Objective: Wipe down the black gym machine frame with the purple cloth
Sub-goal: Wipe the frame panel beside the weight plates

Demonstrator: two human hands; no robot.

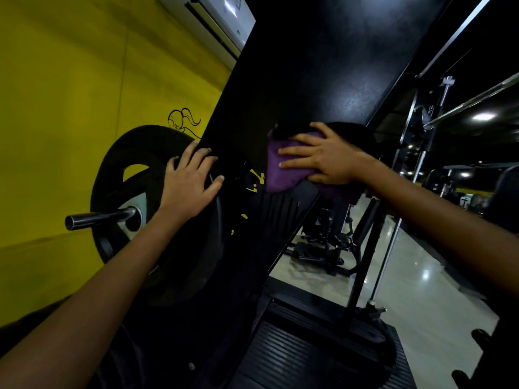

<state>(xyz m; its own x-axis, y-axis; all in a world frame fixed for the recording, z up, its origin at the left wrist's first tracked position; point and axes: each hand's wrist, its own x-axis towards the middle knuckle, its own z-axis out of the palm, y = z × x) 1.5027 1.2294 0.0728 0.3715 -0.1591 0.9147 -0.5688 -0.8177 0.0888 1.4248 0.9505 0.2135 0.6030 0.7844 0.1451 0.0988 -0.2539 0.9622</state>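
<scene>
**While right hand presses cloth flat to frame, left hand braces at frame edge**

Where both forearms enter from the bottom of the view, a ribbed black platform (283, 357) lies between them at the foot of the machine.

Left hand (188, 181): fingers spread and nearly straight, palm laid against the left edge of the black gym machine frame (303, 80) and the rim of a black weight plate (123, 169) behind it. Grasps nothing.

Right hand (323, 155): fingers extended, flat on the purple cloth (280, 172), thumb lifted over the cloth's upper edge. Cloth is bunched under the palm and held against the frame's broad slanted face, at mid-height, near its right edge. Yellow markings (255, 183) on the frame sit just left of and below the cloth.

Weight plate rides on a steel bar sleeve (98, 219) that projects to the left.

Farther back: yellow wall (70, 80) with a black line drawing (184, 120); white air conditioner (222, 18) at top; other gym machines (325, 240) on a glossy floor (421, 276) to the right.
</scene>
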